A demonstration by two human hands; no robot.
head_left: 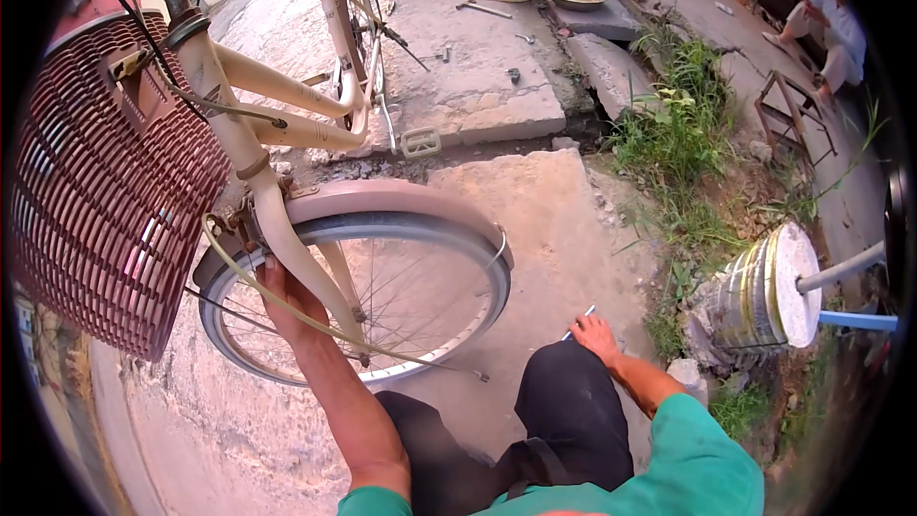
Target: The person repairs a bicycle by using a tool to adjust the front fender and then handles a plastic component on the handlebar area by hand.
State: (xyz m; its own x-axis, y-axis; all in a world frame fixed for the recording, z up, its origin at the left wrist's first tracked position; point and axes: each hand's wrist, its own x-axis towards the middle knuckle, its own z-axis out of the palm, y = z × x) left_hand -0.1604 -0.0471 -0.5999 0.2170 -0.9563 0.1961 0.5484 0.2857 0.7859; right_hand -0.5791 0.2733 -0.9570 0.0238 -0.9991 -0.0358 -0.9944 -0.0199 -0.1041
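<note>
My left hand (288,300) is up at the brake (245,230), left of centre in the frame, fingers pointing to the upper left, close beside the fork (308,250). My fingertips are partly hidden there, so I cannot tell whether they are closed on anything or only touching. The cable (330,332) bows out from the brake, crosses in front of this hand and slants down to the right, its long axis running toward the lower middle of the frame, where its free end sits just past the rim of the wheel (501,291). My right hand (596,336) rests by my knee (565,377), right of the lower middle, fingers curled round a thin tool (589,311) whose length runs from lower left to upper right. From that hand, the brake lies to the upper left, well apart, with the wheel between; my left hand is much the nearer.
</note>
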